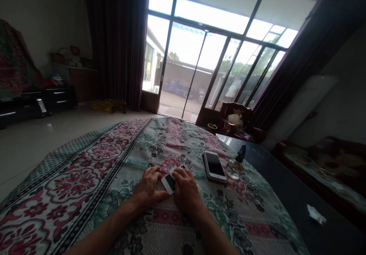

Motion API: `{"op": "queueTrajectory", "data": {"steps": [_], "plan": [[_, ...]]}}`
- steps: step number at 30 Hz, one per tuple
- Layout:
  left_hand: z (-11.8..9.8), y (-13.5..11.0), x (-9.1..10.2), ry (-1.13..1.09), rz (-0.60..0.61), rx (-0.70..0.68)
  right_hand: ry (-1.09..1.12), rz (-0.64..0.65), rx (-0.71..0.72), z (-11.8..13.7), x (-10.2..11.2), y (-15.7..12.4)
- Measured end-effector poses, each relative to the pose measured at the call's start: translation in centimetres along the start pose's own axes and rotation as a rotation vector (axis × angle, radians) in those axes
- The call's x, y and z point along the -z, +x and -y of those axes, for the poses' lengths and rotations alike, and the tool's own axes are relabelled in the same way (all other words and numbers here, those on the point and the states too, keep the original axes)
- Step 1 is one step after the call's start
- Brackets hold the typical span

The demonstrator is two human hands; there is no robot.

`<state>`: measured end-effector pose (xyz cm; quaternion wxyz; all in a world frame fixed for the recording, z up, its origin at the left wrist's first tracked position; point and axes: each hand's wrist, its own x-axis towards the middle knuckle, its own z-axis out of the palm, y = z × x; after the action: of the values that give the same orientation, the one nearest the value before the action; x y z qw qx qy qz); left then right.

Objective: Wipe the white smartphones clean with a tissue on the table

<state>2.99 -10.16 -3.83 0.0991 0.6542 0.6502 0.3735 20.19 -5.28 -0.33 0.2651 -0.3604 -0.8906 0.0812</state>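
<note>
A small white smartphone (pixel 168 183) with a dark screen lies tilted on the flowered tablecloth (pixel 160 224) between my two hands. My left hand (pixel 149 186) holds its left side, fingers bent at the top corner and thumb along the lower edge. Over the phone's right part rests my right hand (pixel 185 186), its fingers closed and pressed down. A bit of something white (pixel 173 169) shows at those fingertips, too small to name. To the right lies a larger white phone (pixel 214 165), screen up and dark. Beside it stands a clear glass vessel (pixel 235 169) with a dark object (pixel 241 154) at its top.
A dark table (pixel 265 171) adjoins on the right, with a crumpled white tissue (pixel 316 214) on it. Beyond the cloth are a wooden chair (pixel 236 117), glass doors (pixel 185 76) and dark curtains (pixel 117 41). A low black cabinet (pixel 58 97) stands far left.
</note>
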Motion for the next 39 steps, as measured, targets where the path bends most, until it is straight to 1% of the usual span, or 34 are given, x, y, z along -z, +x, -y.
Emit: {"op": "queueTrajectory", "data": {"steps": [5, 8, 11, 14, 18, 20, 25, 30, 35, 39], "plan": [[0.8, 0.3, 0.5, -0.045, 0.013, -0.007, 0.001, 0.050, 0.068, 1.2, -0.1, -0.4], [1.4, 0.5, 0.9, -0.066, 0.043, -0.009, 0.032, 0.059, 0.101, 2.1, -0.1, -0.7], [1.8, 0.7, 1.1, -0.060, 0.045, -0.015, 0.074, 0.075, 0.137, 2.6, -0.1, -0.9], [1.9, 0.7, 1.1, -0.050, 0.027, -0.014, 0.097, 0.081, 0.140, 2.2, 0.0, -0.8], [1.7, 0.7, 1.1, -0.045, 0.047, -0.016, 0.048, 0.021, 0.044, 0.9, 0.2, -0.4], [1.6, 0.8, 1.1, -0.045, 0.047, -0.019, 0.026, 0.006, 0.029, 0.6, 0.2, -0.3], [1.6, 1.0, 1.2, -0.041, 0.029, -0.036, 0.004, 0.051, 0.092, 1.5, 0.1, -0.5], [1.4, 1.0, 1.5, -0.019, 0.069, -0.057, 0.010, 0.098, 0.163, 2.3, 0.5, -1.5], [1.7, 0.9, 1.1, 0.020, 0.041, -0.081, 0.009, 0.141, 0.190, 2.0, 1.5, -3.3], [2.4, 0.8, 0.5, 0.029, 0.012, -0.103, 0.014, 0.121, 0.157, 1.4, 2.0, -3.9]]}}
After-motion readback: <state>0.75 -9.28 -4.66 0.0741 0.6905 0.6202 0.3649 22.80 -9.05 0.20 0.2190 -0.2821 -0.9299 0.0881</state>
